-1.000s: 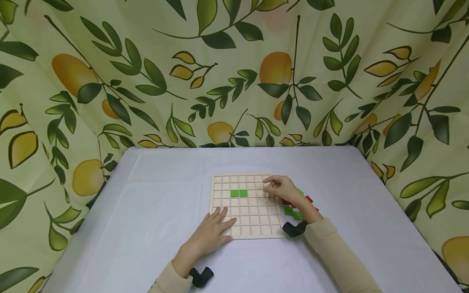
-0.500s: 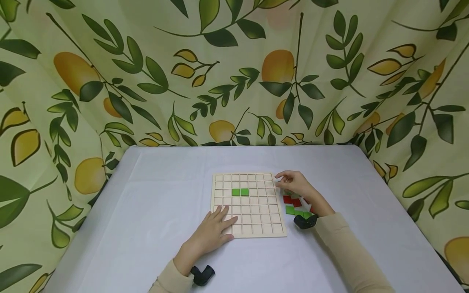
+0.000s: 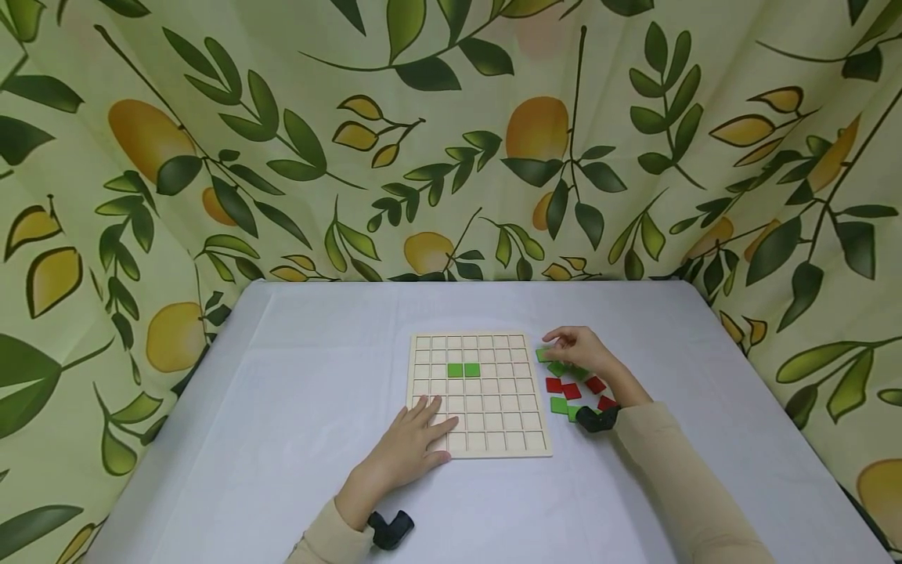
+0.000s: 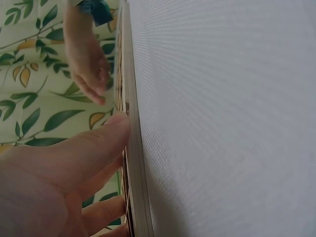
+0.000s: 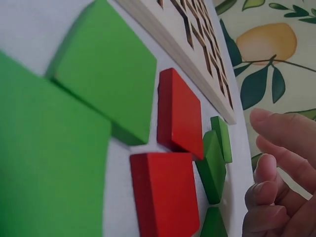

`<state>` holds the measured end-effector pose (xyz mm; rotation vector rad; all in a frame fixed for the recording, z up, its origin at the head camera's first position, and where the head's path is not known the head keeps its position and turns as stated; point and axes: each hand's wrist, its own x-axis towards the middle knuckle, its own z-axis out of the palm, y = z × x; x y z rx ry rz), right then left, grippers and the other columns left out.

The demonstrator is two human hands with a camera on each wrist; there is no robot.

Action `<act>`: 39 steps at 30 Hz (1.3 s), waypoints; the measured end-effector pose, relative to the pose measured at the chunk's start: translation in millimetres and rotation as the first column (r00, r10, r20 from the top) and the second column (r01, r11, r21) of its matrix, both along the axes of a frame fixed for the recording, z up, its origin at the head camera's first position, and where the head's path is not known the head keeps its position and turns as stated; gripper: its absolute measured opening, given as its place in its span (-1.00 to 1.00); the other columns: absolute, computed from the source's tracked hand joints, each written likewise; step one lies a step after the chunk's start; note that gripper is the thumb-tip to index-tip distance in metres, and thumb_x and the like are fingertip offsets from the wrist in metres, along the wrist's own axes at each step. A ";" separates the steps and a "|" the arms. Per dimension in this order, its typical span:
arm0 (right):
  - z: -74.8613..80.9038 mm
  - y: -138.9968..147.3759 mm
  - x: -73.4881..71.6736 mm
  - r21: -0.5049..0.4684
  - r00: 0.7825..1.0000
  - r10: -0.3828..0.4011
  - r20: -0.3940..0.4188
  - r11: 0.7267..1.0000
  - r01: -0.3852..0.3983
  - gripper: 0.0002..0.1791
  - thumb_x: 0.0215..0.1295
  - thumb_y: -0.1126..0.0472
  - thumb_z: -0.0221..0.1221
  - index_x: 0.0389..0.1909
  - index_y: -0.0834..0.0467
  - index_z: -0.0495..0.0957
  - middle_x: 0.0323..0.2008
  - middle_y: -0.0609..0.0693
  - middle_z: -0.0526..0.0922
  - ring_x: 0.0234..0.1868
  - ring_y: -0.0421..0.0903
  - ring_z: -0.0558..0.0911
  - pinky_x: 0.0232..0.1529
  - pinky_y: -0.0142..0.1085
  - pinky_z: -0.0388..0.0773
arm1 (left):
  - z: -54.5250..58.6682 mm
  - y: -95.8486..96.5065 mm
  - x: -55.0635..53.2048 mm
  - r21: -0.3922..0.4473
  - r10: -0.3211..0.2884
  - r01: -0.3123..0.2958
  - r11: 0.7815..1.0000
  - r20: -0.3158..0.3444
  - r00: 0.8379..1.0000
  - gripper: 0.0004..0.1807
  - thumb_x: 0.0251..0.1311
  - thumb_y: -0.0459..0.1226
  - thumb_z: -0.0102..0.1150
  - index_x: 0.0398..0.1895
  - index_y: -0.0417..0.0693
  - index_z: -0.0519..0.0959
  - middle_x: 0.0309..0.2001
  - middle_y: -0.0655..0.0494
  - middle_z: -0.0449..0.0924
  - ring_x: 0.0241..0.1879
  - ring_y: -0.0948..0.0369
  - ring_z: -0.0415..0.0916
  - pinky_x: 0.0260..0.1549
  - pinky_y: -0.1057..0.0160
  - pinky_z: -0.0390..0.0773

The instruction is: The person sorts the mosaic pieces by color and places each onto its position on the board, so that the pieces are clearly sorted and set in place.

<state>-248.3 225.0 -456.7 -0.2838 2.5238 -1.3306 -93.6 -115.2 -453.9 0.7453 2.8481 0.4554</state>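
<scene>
The right hand (image 3: 581, 348) is hovering by the far loose green tiles (image 3: 559, 405), fingers loosely bent, nothing visible between them. The left hand (image 3: 405, 446) is lying spread on the near left corner of a wooden grid board (image 3: 504, 405), thumb against its edge, probably steadying it. Two green squares (image 3: 455, 370) are sitting side by side on the board. Red tiles (image 3: 553, 385) are lying among the loose ones, perhaps within easy reach. A black wrist device (image 3: 597, 419) is partly hiding the nearest tiles. Behind the counter (image 3: 317, 352), a fruit-patterned curtain (image 3: 451, 180) is hanging.

Board (image 3: 486, 395), tiles (image 3: 553, 385) on white table (image 3: 317, 352)
</scene>
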 end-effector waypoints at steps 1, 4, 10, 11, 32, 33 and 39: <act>-0.9 0.5 -1.2 0.010 1.000 -0.009 0.011 1.000 0.009 -0.59 0.17 0.24 0.31 0.00 0.37 0.55 -0.57 -0.14 0.44 -0.62 -0.28 0.34 -0.62 -0.46 0.29 | -0.3 -0.1 -0.1 -0.003 0.001 -0.001 1.000 -0.002 1.000 -0.44 0.26 0.01 0.11 0.32 0.11 0.42 0.47 -0.17 0.18 0.49 -0.17 0.08 0.39 -0.24 0.22; -3.7 1.6 -5.2 0.045 1.000 -0.015 0.028 0.999 0.014 -0.57 0.15 0.21 0.32 -0.01 0.36 0.56 -0.56 -0.12 0.39 -0.59 -0.25 0.34 -0.61 -0.45 0.28 | -0.6 -0.3 -0.2 -0.003 0.003 -0.003 1.000 -0.003 1.000 -0.44 0.26 0.01 0.11 0.32 0.11 0.43 0.47 -0.17 0.18 0.49 -0.17 0.08 0.39 -0.24 0.22; -8.1 2.1 -9.5 0.116 0.997 -0.047 0.064 0.992 0.039 -0.55 0.14 0.16 0.35 0.02 0.29 0.57 -0.51 -0.08 0.37 -0.52 -0.15 0.36 -0.58 -0.42 0.26 | 0.6 0.2 0.0 -0.007 0.005 -0.005 1.000 0.001 1.000 -0.44 0.26 0.01 0.11 0.32 0.12 0.42 0.47 -0.17 0.18 0.49 -0.16 0.08 0.39 -0.23 0.22; -8.6 2.6 -9.7 0.123 0.997 -0.047 0.068 0.992 0.038 -0.54 0.14 0.15 0.35 0.03 0.28 0.56 -0.51 -0.07 0.38 -0.51 -0.14 0.36 -0.57 -0.42 0.26 | 0.7 0.5 0.0 -0.007 0.006 -0.006 1.000 0.002 1.000 -0.44 0.26 0.01 0.11 0.32 0.12 0.42 0.47 -0.16 0.18 0.49 -0.16 0.08 0.39 -0.23 0.22; -6.9 4.0 -19.4 0.222 1.000 -0.004 -0.002 0.975 0.004 -0.64 0.12 0.18 0.35 -0.09 0.28 0.65 -0.49 -0.03 0.43 -0.36 -0.09 0.38 -0.38 -0.37 0.32 | 3.8 0.1 2.1 0.028 0.002 -0.002 1.000 0.014 1.000 -0.44 0.25 -0.04 0.14 0.31 0.08 0.43 0.46 -0.18 0.19 0.48 -0.18 0.09 0.38 -0.24 0.23; -7.2 4.8 -20.1 0.218 1.000 -0.007 0.004 0.976 0.006 -0.63 0.12 0.17 0.36 -0.08 0.28 0.64 -0.49 -0.02 0.43 -0.35 -0.09 0.39 -0.37 -0.37 0.33 | 3.6 0.1 2.0 0.028 0.002 -0.002 1.000 0.014 1.000 -0.44 0.25 -0.04 0.15 0.31 0.08 0.43 0.46 -0.18 0.19 0.48 -0.18 0.09 0.38 -0.24 0.23; -9.8 9.0 -23.1 0.189 0.999 -0.007 0.048 0.982 -0.002 -0.57 0.10 0.17 0.37 -0.03 0.29 0.62 -0.53 -0.04 0.39 -0.37 -0.10 0.39 -0.38 -0.38 0.33 | 5.0 0.7 2.0 0.029 0.006 -0.006 1.000 0.017 1.000 -0.44 0.24 -0.04 0.15 0.31 0.07 0.44 0.46 -0.19 0.19 0.48 -0.19 0.09 0.38 -0.25 0.22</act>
